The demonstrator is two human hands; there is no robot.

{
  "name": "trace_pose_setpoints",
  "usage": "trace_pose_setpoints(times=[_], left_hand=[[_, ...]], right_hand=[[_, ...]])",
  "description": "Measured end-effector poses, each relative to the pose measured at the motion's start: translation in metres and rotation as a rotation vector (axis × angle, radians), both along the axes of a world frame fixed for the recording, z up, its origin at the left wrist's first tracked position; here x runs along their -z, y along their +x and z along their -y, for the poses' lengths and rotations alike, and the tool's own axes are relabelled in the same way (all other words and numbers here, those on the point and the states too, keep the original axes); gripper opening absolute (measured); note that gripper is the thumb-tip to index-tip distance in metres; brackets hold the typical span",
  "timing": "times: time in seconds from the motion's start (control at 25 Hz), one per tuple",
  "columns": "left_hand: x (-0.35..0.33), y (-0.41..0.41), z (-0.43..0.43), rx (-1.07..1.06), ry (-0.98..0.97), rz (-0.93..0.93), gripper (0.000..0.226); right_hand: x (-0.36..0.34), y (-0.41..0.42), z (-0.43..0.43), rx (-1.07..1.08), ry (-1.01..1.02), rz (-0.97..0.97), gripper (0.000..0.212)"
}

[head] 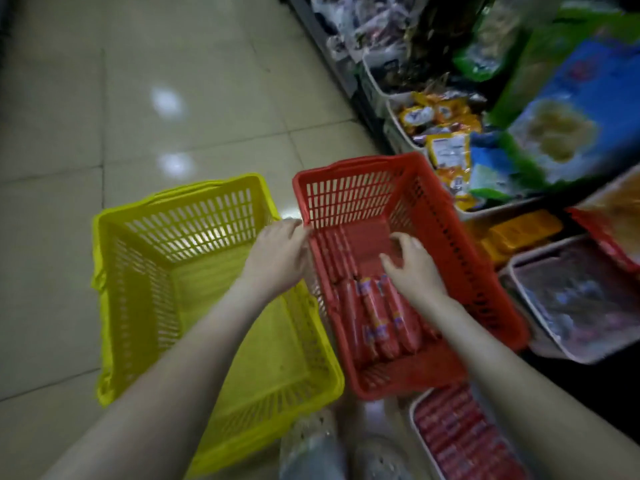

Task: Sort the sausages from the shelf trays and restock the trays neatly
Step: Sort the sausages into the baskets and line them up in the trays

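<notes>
The pale tiled floor [138, 98] is filling the left and far part of the view, and a low shelf [360, 74] of blurred packets is running along the right. 2 slatted plastic baskets are sitting side by side on the floor. The yellow basket [138, 289] is standing on the left with nothing visible inside. The red basket [467, 271] is standing just right of it, against the shelf edge.

A white tray [412, 414] is lying near the right, partly under the red basket's near end, and it is holding rows of red packed sausages [460, 438]. More red sausages [377, 317] are lying lengthwise on the red basket's bottom, bunched toward its near end and left wall.

The left hand [277, 254] is reaching over the yellow basket, its fingers bending at the red basket's left rim; whether they are clamping it I cannot tell. The right hand [415, 268] is hovering inside the red basket above the sausages, fingers spread apart and slightly bent, holding nothing.
</notes>
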State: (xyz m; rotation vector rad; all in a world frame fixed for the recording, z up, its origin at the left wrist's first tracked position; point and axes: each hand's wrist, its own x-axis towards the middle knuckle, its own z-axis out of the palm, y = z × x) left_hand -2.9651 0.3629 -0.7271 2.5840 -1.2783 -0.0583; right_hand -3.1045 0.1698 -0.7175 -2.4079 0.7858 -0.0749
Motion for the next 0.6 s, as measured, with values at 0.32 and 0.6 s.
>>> trace_pose_setpoints(times=[0.32,0.6], left_hand=[[0.088,0.062,0.027,0.275,-0.010,0.103,0.047],[0.096,0.064,0.026,0.266,-0.144,0.087,0.045]], right_hand=[[0.191,0.098,0.026,0.106,0.158,-0.357,0.099],[0.234,0.143,0.022,-0.107,0.117,-0.724,0.125]])
